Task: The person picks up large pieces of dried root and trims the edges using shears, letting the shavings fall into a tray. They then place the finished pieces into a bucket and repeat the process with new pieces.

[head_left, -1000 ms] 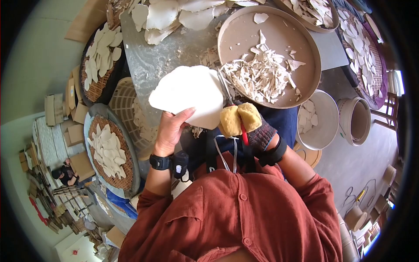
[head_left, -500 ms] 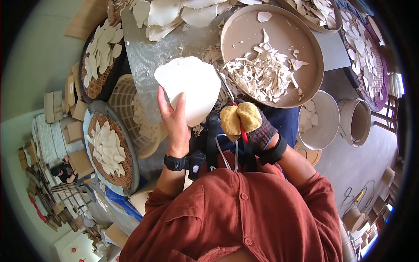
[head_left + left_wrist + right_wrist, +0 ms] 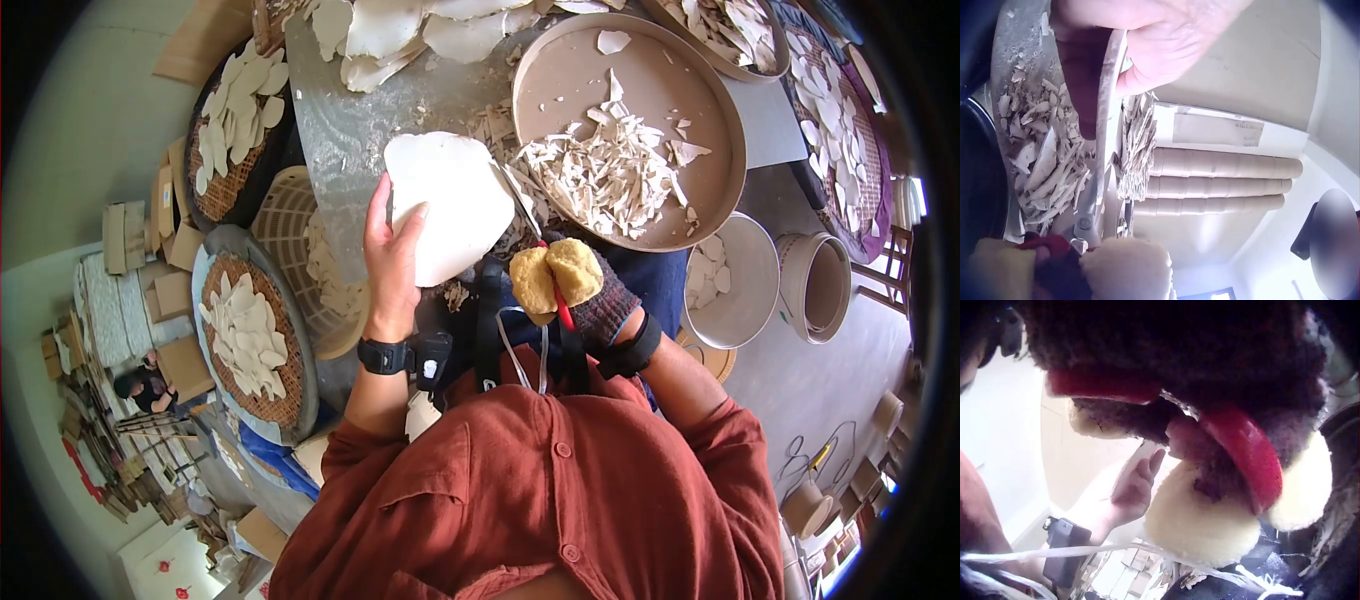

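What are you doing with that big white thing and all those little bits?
A person in a rust-red shirt holds a flat white sheet in the bare left hand. The gloved right hand grips scissors with red handles and yellow padding, their blades at the sheet's edge. Beside them a round tray holds a heap of pale trimmed strips, and woven baskets around hold more white pieces.

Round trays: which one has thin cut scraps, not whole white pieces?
The big brown tray beside the scissors. It holds thin cut strips; the woven trays hold whole white pieces.
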Tool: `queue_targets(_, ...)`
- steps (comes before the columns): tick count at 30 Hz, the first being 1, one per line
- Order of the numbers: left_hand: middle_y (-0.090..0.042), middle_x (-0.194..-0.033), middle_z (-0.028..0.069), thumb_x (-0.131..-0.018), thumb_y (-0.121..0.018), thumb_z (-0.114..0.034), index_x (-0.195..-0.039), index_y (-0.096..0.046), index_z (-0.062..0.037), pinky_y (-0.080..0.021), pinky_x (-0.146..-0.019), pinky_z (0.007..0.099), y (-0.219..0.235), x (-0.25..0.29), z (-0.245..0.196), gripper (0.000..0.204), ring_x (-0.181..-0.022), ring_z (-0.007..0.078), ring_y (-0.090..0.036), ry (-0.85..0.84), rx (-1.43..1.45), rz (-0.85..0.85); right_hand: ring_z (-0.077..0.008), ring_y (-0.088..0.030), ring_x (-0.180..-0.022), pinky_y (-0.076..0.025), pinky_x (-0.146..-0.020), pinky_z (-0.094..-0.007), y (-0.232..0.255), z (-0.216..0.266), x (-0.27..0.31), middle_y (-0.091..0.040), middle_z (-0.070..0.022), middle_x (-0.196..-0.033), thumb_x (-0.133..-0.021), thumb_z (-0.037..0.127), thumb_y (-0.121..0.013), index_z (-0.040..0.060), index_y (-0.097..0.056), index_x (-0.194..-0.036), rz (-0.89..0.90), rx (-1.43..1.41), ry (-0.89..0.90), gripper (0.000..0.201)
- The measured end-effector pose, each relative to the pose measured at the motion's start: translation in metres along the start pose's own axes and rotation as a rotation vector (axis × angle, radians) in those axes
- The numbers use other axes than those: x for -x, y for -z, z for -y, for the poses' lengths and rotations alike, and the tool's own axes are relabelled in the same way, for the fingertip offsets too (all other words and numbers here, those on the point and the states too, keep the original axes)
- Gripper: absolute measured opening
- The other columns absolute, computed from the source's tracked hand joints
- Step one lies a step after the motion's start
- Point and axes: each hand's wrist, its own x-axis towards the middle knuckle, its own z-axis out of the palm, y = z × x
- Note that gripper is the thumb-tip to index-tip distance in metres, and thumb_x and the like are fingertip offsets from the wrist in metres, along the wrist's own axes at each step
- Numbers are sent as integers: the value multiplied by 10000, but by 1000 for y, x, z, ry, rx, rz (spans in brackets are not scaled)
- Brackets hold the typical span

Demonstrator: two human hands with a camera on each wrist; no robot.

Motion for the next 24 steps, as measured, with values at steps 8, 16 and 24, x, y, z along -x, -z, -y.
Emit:
queue_targets(8,-463,-1283,138,-836,-566,22,-1369,-294,24,-447,-911,285,11,-2,-1,598,-1072,168,-533,122,79,147,-241,-617,-890,-492,-799,-320,1,5,-3,-637,-93,-962,-704,226,-692,86,-592,-1008,111,1014,346,349)
queue_targets(16,-452,-1294,141,-825,-576,30,-1368,-294,25,-444,-920,284,16,-1,3,612,-1079,166,-530,97,82,139,-273,-620,-847,-503,-753,-335,-15,16,2,-647,-86,-933,-660,182,-685,98,-608,-984,62,1309,520,343)
queue_targets(24,-448,-1297,137,-824,-574,20,-1364,-304,26,-438,-924,280,14,-1,-10,603,-1085,160,-521,67,40,179,-282,-613,-866,-493,-752,-349,-14,18,3,-636,-126,-953,-717,94,-644,32,-591,-974,-38,60,-28,269)
